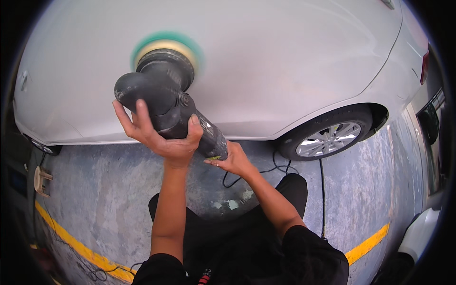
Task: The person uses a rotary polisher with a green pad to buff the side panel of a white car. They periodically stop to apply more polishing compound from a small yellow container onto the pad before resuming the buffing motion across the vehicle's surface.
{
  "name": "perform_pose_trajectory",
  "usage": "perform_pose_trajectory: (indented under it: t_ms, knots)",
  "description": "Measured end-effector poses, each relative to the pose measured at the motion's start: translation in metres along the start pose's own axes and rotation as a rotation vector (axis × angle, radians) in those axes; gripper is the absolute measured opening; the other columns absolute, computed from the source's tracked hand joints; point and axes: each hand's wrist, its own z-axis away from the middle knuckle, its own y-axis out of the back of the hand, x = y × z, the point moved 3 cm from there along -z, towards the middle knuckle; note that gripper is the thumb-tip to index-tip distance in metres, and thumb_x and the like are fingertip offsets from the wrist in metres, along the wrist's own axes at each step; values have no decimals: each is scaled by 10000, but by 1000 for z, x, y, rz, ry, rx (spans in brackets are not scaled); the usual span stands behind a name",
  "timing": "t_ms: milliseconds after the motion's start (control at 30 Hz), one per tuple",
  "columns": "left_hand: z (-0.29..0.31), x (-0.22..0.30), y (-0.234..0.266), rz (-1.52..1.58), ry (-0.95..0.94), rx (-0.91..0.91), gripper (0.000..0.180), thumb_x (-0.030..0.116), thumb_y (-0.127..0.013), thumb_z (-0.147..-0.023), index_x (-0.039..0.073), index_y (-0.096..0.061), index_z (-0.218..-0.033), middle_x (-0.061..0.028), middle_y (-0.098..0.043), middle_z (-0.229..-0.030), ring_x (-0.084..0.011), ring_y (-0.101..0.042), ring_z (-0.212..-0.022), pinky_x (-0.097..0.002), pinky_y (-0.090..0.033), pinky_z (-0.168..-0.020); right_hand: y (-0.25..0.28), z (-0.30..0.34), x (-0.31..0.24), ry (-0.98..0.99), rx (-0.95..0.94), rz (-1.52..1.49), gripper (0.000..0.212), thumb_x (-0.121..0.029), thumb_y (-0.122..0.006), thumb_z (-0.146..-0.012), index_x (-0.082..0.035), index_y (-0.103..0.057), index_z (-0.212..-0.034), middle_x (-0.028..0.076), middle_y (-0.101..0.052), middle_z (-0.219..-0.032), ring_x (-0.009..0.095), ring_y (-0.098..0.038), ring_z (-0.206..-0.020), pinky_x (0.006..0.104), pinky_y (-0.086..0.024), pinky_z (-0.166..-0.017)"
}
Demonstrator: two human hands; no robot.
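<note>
A black car polisher [173, 114] is held up against the side of a silver-white car [275, 61]. Its round pad [166, 45], pale yellow with a green rim, lies against the body panel; the rim is smeared by motion. My left hand [164, 140] supports the polisher's head from below, fingers and thumb spread around the housing. Around the rear end of the body, my right hand [232, 159] is closed. Part of its grip is hidden behind the tool.
The car's wheel [330, 137] stands to the right. A black cord [270, 170] loops on the grey floor [114, 190] beneath the car's edge, and another cable [323, 199] runs toward me. Yellow lines [85, 249] mark the floor. A small stool [42, 181] is at left.
</note>
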Motion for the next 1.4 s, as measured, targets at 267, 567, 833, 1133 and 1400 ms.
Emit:
perform_pose_trajectory:
  t_ms: [267, 567, 833, 1133, 1400]
  knots:
    - [79, -81, 88, 460, 1159, 401, 878, 420, -736, -957, -11, -254, -1552, -224, -470, -1365, -306, -590, -1253, -470, -551, -1024, -64, 23, 9, 220, 113, 567, 1066, -278, -985, -598, -100, -481, -1521, 98, -681, -1045, 291, -719, -730, 399, -577, -623]
    - [145, -139, 170, 608, 1358, 670, 681, 602, -620, -1001, 100, -509, -1448, -89, -615, -1335, -263, -605, -1250, -459, -515, -1078, -135, 21, 14, 491, 130, 856, 1044, -254, -961, -530, -113, -569, -1487, 110, -688, -1097, 195, -680, -658, 317, -532, -524]
    - [216, -180, 202, 614, 1487, 851, 672, 726, -533, -981, 159, -562, -1340, -86, -658, -1196, -282, -684, -1005, -492, -611, -901, -201, 37, 31, 496, -7, 876, 852, -239, -881, -700, -217, -579, -1496, 109, -684, -1121, 195, -698, -725, 310, -552, -562]
    - [196, -184, 221, 669, 1426, 696, 728, 729, -367, -1016, 132, -526, -1401, -120, -620, -1239, -305, -665, -1040, -516, -610, -873, -197, 52, 5, -41, -295, 506, 900, -419, -844, -856, -190, -399, -1604, 165, -617, -1252, 310, -732, -922, 394, -598, -747]
    - [193, -183, 239, 665, 1346, 555, 788, 756, -358, -996, 108, -534, -1410, -159, -653, -1192, -341, -681, -1006, -545, -612, -880, -138, 53, 25, -229, -210, 283, 619, -460, -691, -992, -104, -551, -1479, 143, -646, -1198, 260, -733, -939, 413, -574, -805]
